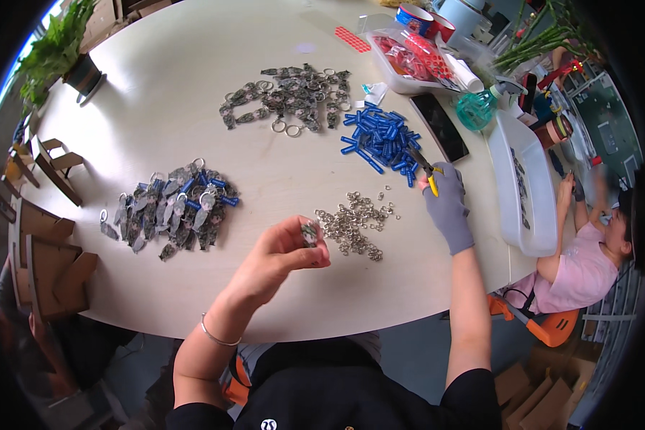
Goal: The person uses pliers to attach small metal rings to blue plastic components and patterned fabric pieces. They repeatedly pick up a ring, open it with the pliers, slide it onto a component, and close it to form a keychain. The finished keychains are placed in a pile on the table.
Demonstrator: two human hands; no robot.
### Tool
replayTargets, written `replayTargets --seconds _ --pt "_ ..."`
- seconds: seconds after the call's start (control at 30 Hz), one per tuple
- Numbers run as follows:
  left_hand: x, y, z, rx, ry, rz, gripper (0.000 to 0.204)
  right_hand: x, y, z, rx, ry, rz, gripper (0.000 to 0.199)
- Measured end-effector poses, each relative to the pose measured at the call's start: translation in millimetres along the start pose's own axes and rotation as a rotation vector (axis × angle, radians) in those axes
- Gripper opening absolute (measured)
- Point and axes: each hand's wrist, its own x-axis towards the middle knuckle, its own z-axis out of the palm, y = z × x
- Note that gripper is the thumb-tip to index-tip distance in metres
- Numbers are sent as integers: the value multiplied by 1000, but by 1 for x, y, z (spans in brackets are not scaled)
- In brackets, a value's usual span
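Note:
My bare left hand [279, 251] pinches a small printed keychain charm [309, 232] between thumb and fingers; part of it is hidden by them. A grey glove covers my right hand [448, 206], which is closed round pliers [432, 184] with yellow handles. Their dark jaws reach over the right edge of a heap of short blue tubes [381, 135]. Between my hands lies a loose pile of small silver jump rings [355, 223]. On the left is a heap of charms with key rings and blue tubes [172, 208]. Farther off lie more charms with key rings [294, 94].
A black phone [439, 127] lies beside the blue tubes. Behind it stands a clear tub [408, 82] of red packets, near a green spray bottle [476, 109]. A long white bin [527, 208] lines the right edge. Another person [577, 254] sits at right; brown wooden stands [54, 251] are at left.

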Motion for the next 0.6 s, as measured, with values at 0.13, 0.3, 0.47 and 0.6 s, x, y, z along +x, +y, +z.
replayTargets --seconds 0.13,0.3,0.47,0.6 --pt "2 -18 6 -39 33 13 8 -26 -81 -20 666 -231 121 18" --pt "0 -17 13 73 91 -23 8 -52 -148 -18 831 -329 92 15" --pt "-4 -25 7 179 168 64 12 -60 -166 2 613 -111 -141 10" --pt "-8 -26 5 263 226 202 11 -60 -173 4 426 -35 -301 12"
